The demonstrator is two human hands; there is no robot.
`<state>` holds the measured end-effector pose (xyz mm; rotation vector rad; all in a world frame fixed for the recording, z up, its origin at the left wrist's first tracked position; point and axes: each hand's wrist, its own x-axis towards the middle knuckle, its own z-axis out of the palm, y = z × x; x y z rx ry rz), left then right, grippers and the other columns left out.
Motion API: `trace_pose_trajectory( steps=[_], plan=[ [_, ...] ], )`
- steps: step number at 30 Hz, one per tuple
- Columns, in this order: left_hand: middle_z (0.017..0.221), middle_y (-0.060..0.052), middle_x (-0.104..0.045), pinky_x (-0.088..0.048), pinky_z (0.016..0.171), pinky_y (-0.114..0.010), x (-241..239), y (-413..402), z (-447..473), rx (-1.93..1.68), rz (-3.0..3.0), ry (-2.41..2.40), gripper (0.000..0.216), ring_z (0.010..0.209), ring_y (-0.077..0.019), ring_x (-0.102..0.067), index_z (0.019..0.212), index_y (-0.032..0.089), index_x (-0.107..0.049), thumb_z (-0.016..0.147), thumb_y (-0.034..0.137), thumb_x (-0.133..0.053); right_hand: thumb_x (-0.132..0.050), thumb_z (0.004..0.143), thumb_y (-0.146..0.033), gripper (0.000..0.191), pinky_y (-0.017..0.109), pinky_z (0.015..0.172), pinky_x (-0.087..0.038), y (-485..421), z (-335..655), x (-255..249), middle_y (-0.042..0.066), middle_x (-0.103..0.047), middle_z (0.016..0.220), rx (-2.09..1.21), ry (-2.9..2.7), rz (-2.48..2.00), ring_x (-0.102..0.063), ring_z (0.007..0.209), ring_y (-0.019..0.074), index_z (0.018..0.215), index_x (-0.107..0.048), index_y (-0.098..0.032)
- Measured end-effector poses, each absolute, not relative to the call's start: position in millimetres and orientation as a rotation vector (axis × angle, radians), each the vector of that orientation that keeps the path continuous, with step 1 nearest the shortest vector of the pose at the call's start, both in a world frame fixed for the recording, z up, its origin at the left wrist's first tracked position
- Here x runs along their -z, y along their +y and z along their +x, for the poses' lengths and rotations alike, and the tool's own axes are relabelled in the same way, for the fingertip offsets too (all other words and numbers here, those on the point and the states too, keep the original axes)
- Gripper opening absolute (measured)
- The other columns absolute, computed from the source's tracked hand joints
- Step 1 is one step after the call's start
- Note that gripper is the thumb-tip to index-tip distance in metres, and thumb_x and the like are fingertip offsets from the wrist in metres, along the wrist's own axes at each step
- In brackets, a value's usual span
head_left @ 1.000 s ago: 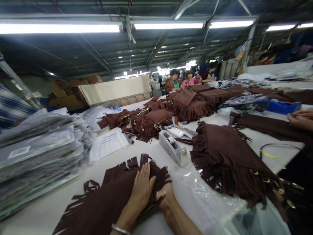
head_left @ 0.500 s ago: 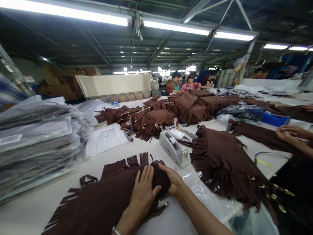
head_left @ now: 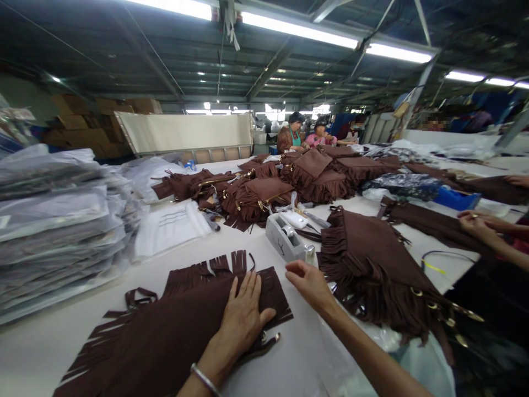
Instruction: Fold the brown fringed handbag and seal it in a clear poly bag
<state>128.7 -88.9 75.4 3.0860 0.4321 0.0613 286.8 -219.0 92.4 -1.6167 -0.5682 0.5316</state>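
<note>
A dark brown fringed bag point(head_left: 165, 325) lies on the white table in front of me, its fringe spread along the upper and left edges. My left hand point(head_left: 243, 309) rests flat on the bag's right part, fingers stretched out. A strap end with a metal tip point(head_left: 270, 343) sticks out beside that wrist. My right hand point(head_left: 309, 282) is off the bag, just right of its fringed end, with loosely bent fingers and nothing visible in them. Right behind it stands a grey tape dispenser point(head_left: 285, 240).
Stacked bags in clear plastic point(head_left: 61, 242) rise at the left, near a white plastic packet point(head_left: 171, 229). More brown fringed bags point(head_left: 264, 193) are heaped behind. Another fringed bag point(head_left: 372, 259) lies at right, near a co-worker's hands point(head_left: 481, 226) and a blue box point(head_left: 457, 197).
My right hand has let go of the bag's right end and lifted away toward the tape dispenser. The fringe there now lies flat. My left hand stays on the bag.
</note>
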Motion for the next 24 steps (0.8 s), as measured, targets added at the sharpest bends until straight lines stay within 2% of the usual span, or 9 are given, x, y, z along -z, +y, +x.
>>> trace_pose_trajectory(
  steps=[6,13,16,19,24],
  plan=[
    [0.152,-0.019,-0.031,-0.024,0.114,-0.058,-73,-88,128,-0.096,3.099,0.417,0.073,0.142,-0.0319,-0.027,0.144,0.006,-0.037,0.091,0.057,-0.044,-0.059,0.051,-0.002,0.032,0.037,0.090,-0.036,-199,257,-89,0.003,-0.059,0.088,-0.363,-1.029,-1.993,-0.050,0.093,0.0239,0.078,-0.059,-0.019],
    [0.154,-0.017,-0.027,-0.020,0.116,-0.055,-80,-91,127,-0.039,3.032,0.464,0.077,0.144,-0.0303,-0.022,0.145,0.007,-0.035,0.088,0.057,-0.050,-0.046,0.060,0.004,0.032,0.027,0.078,-0.037,-218,288,-92,0.002,-0.057,0.084,-0.304,-1.238,-2.245,-0.052,0.083,0.0177,0.080,-0.050,-0.019],
    [0.154,-0.017,-0.027,-0.020,0.116,-0.056,-80,-91,127,-0.052,3.021,0.452,0.078,0.144,-0.0306,-0.021,0.145,0.007,-0.035,0.088,0.057,-0.050,-0.052,0.067,-0.006,0.021,0.025,0.071,-0.036,-213,281,-98,0.000,-0.058,0.081,-0.294,-1.254,-2.300,-0.053,0.077,0.0160,0.082,-0.050,-0.020],
    [0.154,-0.017,-0.027,-0.019,0.116,-0.056,-77,-90,127,-0.066,3.026,0.449,0.077,0.144,-0.0307,-0.021,0.145,0.005,-0.034,0.089,0.057,-0.048,-0.060,0.067,-0.015,0.018,0.025,0.069,-0.035,-199,269,-99,0.001,-0.059,0.084,-0.290,-1.286,-2.340,-0.053,0.079,0.0166,0.081,-0.052,-0.021],
    [0.155,-0.015,-0.026,-0.017,0.118,-0.054,-70,-88,126,-0.144,2.973,0.442,0.082,0.145,-0.0284,-0.020,0.146,0.007,-0.033,0.089,0.066,-0.041,-0.052,0.066,-0.002,0.020,0.025,0.068,-0.034,-201,280,-103,0.002,-0.061,0.080,-0.294,-1.298,-2.448,-0.054,0.076,0.0157,0.078,-0.054,-0.018]
  ],
)
